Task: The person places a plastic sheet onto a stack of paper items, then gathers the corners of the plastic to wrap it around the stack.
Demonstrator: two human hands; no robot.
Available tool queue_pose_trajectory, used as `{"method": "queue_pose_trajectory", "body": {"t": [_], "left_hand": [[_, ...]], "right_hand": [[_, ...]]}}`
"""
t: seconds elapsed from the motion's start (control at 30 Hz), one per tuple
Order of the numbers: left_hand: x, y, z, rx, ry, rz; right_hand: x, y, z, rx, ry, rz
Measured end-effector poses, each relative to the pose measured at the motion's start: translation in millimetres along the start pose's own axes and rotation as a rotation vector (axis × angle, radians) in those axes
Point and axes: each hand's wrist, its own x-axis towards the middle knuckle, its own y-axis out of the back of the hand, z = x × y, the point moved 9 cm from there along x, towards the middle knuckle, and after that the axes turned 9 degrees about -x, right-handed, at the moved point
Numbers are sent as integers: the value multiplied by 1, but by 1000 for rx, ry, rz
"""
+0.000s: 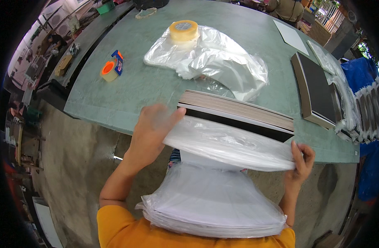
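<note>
A stack of thin boards (pixel 235 108) with a black front face stands at the near edge of the green table. Along its near side stretches a clear plastic bag (pixel 228 142), crinkled and whitish. My right hand (pixel 301 160) is closed on the bag's right end, thumb on top. At the other end is my left hand (pixel 152 128), its thumb against the stack's left corner and close to the plastic; motion smears its fingers, so their grip is unclear. Below, across my lap, lies a thick pile of plastic-wrapped white sheets (pixel 214 198).
On the green table (pixel 115 99), loose clear bags (pixel 222 51) lie beyond the stack, under a yellowish tape roll (pixel 183 31). An orange-cored tape dispenser (pixel 110 70) sits at left. A black-topped stack (pixel 315 87) and wrapped bundles (pixel 346 103) occupy the right side.
</note>
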Motion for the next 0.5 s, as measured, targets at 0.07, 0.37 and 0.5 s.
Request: {"method": "queue_pose_trajectory", "body": {"t": [0.07,0.37,0.5], "left_hand": [[-11,8,-4,-243,-20,-1],[-162,-169,-79,-1812,901,-828],[-253,-255,-128,-1741,1268,-751]], "right_hand": [[-12,-3,30,520,-171,-84],[-185,-175,33,1450,-943,-1164],[-308,-253,85,1157,-1056,-990]]}}
